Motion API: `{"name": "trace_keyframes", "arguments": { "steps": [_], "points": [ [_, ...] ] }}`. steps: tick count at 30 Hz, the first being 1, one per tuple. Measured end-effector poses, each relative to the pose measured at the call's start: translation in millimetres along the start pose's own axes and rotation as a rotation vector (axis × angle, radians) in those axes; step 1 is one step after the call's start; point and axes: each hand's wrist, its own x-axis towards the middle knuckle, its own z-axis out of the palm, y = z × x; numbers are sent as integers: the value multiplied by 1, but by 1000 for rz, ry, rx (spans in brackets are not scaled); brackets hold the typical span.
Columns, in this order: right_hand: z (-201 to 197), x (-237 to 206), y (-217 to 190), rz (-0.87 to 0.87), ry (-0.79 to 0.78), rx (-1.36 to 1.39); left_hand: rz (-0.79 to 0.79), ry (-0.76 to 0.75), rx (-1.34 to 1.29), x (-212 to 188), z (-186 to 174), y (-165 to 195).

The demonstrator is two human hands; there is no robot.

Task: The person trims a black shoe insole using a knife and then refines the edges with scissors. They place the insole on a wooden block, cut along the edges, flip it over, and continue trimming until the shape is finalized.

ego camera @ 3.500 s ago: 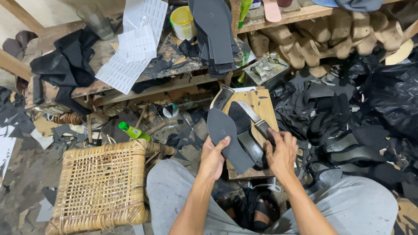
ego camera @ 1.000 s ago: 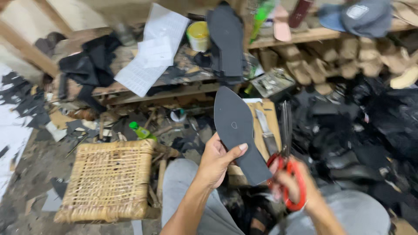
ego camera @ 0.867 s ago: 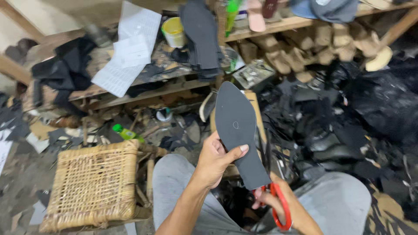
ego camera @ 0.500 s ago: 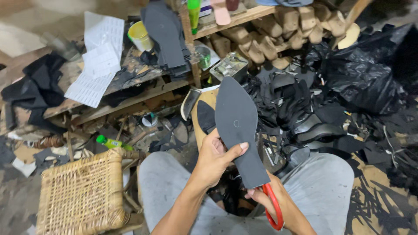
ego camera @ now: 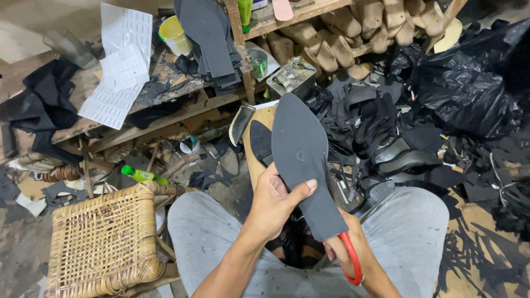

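Dark pointed sole blank (ego camera: 305,165) sits at frame centre, long axis running from upper left toe to lower right heel. Left hand (ego camera: 274,200) grips its left edge, thumb laid across the face. Right hand (ego camera: 345,251), closed on red-handled scissors (ego camera: 352,264), meets the heel end at lower right; the blades are hidden behind the blank. Wicker stool (ego camera: 105,243) stands lower left.

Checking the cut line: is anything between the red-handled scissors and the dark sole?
Nothing visible: the right hand holds the scissors at the heel of the sole, gripped by the left hand.
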Motion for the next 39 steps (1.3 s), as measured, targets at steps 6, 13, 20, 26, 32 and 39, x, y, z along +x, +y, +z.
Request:
{"name": "trace_keyframes", "arguments": {
  "steps": [6,13,20,26,32,39],
  "points": [
    [-3,-3,10,41,14,-20,-19,30,-37,-2,0,-3],
    [-4,-8,17,78,41,-51,-87,61,-79,-6,3,-6],
    [0,1,14,18,4,-30,23,92,-10,-6,4,-3],
    [-4,3,7,-262,-1,-156,1,96,-13,-14,14,-11],
    [0,-3,23,-188,27,-43,-8,106,-61,-15,16,-13],
    [-1,-6,42,-112,19,15,-25,116,-107,-15,17,-17]
  ]
}}
